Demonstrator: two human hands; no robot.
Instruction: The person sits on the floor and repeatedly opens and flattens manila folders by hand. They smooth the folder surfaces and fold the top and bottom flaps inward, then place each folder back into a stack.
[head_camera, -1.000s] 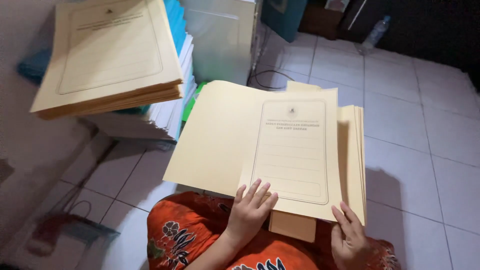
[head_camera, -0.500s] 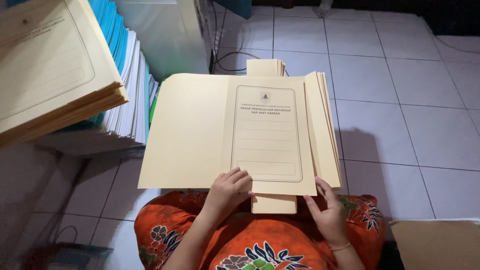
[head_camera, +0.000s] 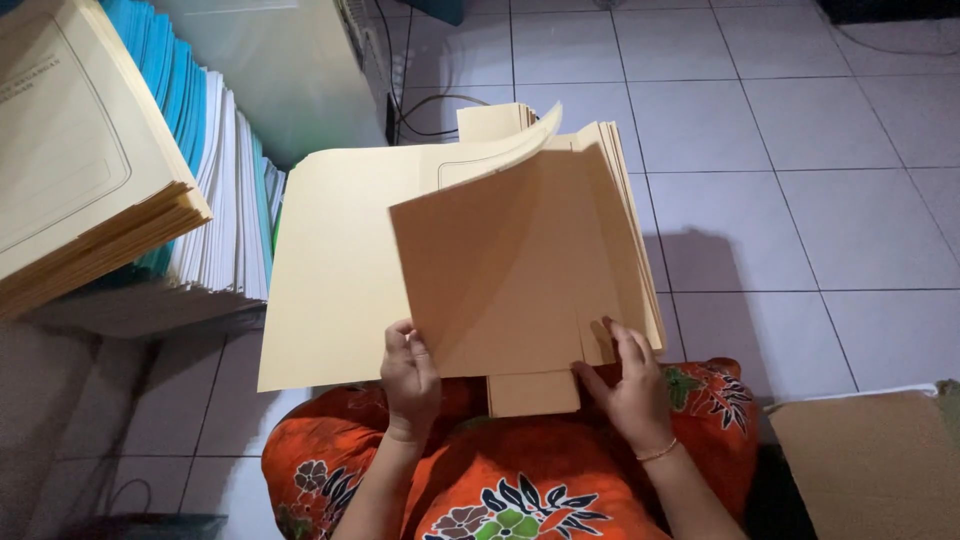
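— What do we have on our lap?

— A stack of cream folders, resting on the orange floral cloth over our knees. The top folder is swung partway open, its flap tilted up toward us so we see its plain inner side. Its far edge curls over near the top of the stack.

— And our left hand?

— It grips the near left corner of that raised flap, fingers folded around the edge, thumb on the side facing us. The open left leaf lies flat behind it, spreading to the left.

— Our right hand?

— It rests on the near right corner of the stack, fingers spread narrowly and pressed flat on the folder edges. We see it touching, but we cannot tell whether it pinches a sheet. A thin bracelet sits at the wrist. Between the two hands a small tab of a folder sticks out toward us.

— What else is around us?

— To the far left, another pile of cream folders sits on a tall stack of white and blue paper. A pale box stands beyond it, with a dark cable on the white floor tiles. Near right, a flat piece of brown cardboard lies on the floor.
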